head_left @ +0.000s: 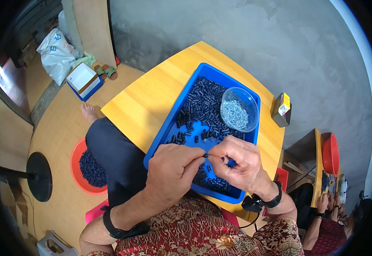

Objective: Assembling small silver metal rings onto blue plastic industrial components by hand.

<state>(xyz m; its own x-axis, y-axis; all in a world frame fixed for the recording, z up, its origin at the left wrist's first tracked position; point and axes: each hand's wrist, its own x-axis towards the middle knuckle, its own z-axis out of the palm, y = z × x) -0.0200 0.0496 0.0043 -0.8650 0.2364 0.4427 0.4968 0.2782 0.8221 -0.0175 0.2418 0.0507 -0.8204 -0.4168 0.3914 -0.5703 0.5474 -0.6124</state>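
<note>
Over a blue tray [160, 147], my two hands meet at the fingertips around one small black plastic piece [205, 155]. My left hand [169, 173] pinches it between thumb and forefinger. From the other side, my right hand [242, 164] closes on the same spot, and something dark blue shows between its curled fingers, too covered to name. Many small black pieces [201, 100] fill the far part of the tray, with more lying under my hands. A round clear tub [240, 109] of small silvery metal parts [235, 114] sits in the tray's far right corner.
The tray rests on a yellow wooden table [145, 96]. A dark box [282, 112] stands at its right edge. On the floor at left, an orange-red basin [76, 160] holds more black pieces. Another person's hands [324, 202] are at a bench on the right.
</note>
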